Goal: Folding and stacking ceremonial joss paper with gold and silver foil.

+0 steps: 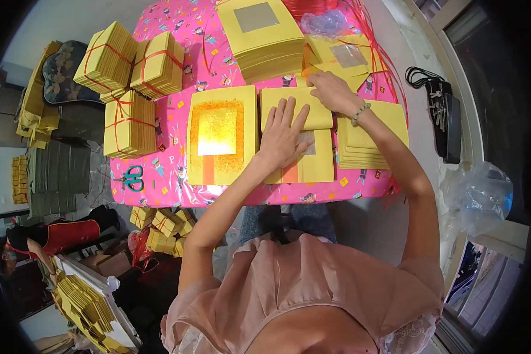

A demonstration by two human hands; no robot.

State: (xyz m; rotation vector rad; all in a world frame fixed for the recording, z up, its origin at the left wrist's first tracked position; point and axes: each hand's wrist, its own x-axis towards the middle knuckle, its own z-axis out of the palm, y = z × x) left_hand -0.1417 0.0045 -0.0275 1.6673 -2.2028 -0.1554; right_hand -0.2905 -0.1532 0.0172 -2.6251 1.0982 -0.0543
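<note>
My left hand [286, 133] lies flat, fingers spread, on a yellow paper sheet [312, 111] folded over at its upper part. Below the fold shows a grey-silver square [307, 144] and an orange band. My right hand [334, 92], with a beaded bracelet, is at the far edge of the folded sheet. Its fingers are drawn together at a small orange piece [308, 71], whose kind I cannot make out. Just left of my left hand lies a stack of yellow paper [193, 168] topped by a shiny gold square [217, 133] with an orange border.
Folded yellow papers [374, 141] lie at the right. Behind stands a tall yellow paper stack [271, 59]; red-tied bundles [130, 127] stand at the left. Green-handled scissors [134, 178] lie near the pink tablecloth's [171, 192] left edge. Red strings [386, 65] hang at the far right. Another person [65, 236] works at lower left.
</note>
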